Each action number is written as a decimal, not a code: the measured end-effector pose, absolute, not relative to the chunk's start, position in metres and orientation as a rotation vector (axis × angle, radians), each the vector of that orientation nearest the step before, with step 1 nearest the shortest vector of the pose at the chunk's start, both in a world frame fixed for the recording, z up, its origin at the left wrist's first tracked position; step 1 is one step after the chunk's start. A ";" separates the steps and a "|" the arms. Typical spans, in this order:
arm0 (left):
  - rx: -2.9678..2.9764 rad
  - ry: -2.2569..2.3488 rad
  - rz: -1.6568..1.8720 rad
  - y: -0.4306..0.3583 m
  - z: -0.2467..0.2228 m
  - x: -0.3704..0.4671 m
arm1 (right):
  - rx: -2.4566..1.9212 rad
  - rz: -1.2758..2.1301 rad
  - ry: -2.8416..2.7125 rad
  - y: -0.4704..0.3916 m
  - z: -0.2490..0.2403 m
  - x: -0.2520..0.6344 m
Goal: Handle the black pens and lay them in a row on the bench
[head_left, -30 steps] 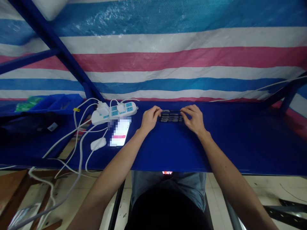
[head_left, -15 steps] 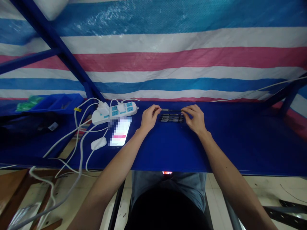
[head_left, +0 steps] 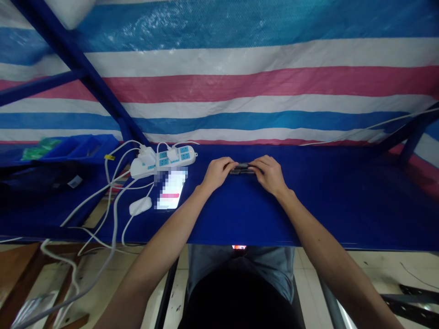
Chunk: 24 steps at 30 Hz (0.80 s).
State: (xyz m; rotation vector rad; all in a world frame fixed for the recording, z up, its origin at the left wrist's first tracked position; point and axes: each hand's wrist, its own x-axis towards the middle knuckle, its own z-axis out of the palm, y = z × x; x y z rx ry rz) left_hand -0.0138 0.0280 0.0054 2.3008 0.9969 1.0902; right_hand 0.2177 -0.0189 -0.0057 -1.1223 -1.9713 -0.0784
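Several dark pens [head_left: 243, 172] lie side by side on the blue table [head_left: 247, 210], running left to right. My left hand [head_left: 220, 172] is closed around their left ends, thumb and fingers together. At the right ends, my right hand [head_left: 268, 171] pinches the same group. Between the hands only the middle of the pens shows; their ends are hidden by my fingers.
On the left are a white power strip [head_left: 163, 161] with plugs and cables, a lit phone [head_left: 171, 189] and a white adapter [head_left: 140, 206]. Blue trays [head_left: 85, 147] stand farther left. A striped tarp [head_left: 240, 87] hangs behind.
My hands have moved closer together and slightly nearer to me. Before, they held one pen by its ends behind a spread row; now the pens are bunched between my fingers.
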 end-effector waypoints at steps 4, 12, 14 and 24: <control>2.235 0.996 1.153 0.028 0.003 -0.013 | -1.179 -0.083 -1.972 -0.018 -0.005 0.219; 2.338 1.046 1.093 0.029 0.006 -0.016 | -1.161 -0.070 -1.904 -0.018 -0.004 0.219; 2.354 1.038 1.098 0.030 0.005 -0.016 | -1.165 -0.065 -1.912 -0.018 -0.005 0.219; 2.323 0.964 1.202 0.029 0.004 -0.014 | -1.236 -0.064 -1.989 -0.014 -0.006 0.227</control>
